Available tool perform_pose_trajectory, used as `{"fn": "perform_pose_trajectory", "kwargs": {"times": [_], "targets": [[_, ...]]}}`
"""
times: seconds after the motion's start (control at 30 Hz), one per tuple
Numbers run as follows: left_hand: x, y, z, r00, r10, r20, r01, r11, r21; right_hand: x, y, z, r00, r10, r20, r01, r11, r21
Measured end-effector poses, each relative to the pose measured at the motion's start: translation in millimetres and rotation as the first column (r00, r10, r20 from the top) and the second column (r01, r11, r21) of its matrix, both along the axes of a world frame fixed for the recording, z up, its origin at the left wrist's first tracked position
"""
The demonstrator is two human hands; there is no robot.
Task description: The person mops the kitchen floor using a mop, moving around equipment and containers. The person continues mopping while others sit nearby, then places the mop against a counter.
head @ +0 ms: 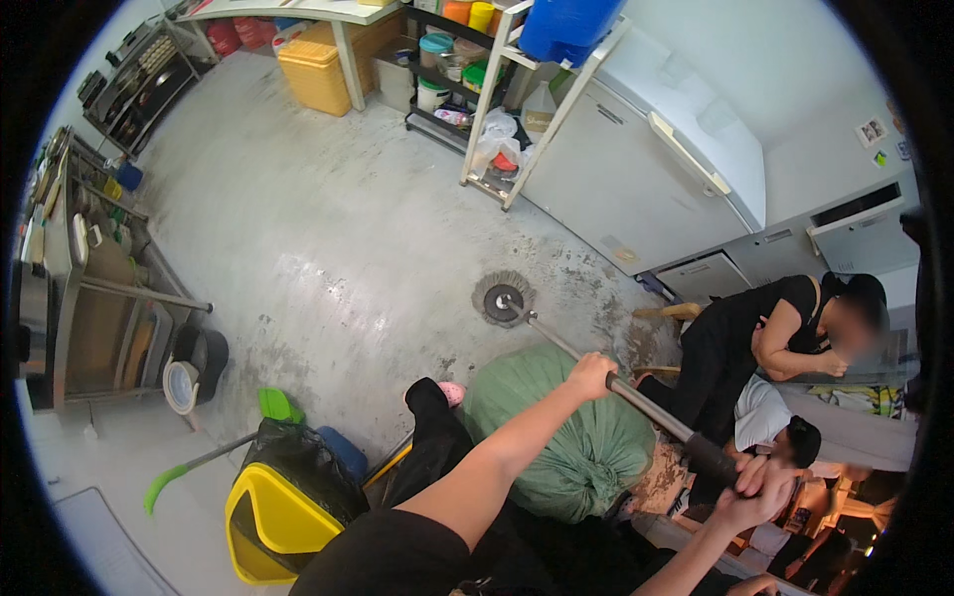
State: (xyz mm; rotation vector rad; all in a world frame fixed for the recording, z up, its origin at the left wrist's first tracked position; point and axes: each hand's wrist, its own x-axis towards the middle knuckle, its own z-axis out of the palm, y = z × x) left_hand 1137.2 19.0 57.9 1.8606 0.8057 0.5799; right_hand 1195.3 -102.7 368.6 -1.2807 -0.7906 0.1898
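A spin mop with a round grey string head point(504, 299) rests on the concrete floor, its metal handle point(652, 406) slanting back towards me. My left hand point(592, 375) is wrapped around the handle partway along. Near the top end, my right hand point(762, 488) closes on the dark grip point(712, 460). Under the handle and my left forearm sits a big tied green sack point(551, 439). One of my feet in a pink clog point(452, 393) shows beside it.
On the left stand a yellow bin point(279, 533) with a black liner, a green broom point(165, 480) and a grey mop bucket point(190, 372). A chest freezer point(626, 171) and white rack point(484, 97) line the far wall. Two people point(745, 350) point(764, 425) are at right.
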Motion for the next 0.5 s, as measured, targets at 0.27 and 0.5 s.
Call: {"fn": "perform_pose_trajectory", "kwargs": {"times": [0.27, 0.5], "targets": [[-102.4, -10.5, 24.7, 0.92, 0.39, -0.043, -0.392, 0.911, -0.132, -32.6, 112.2, 34.6, 0.899, 0.351, -0.26, -0.375, 0.926, -0.045], [-202.5, -13.0, 35.4, 0.794, 0.594, -0.133, -0.607, 0.76, -0.231, -127.4, 157.9, 23.4, 0.681, 0.684, -0.261, -0.697, 0.715, 0.055]]}}
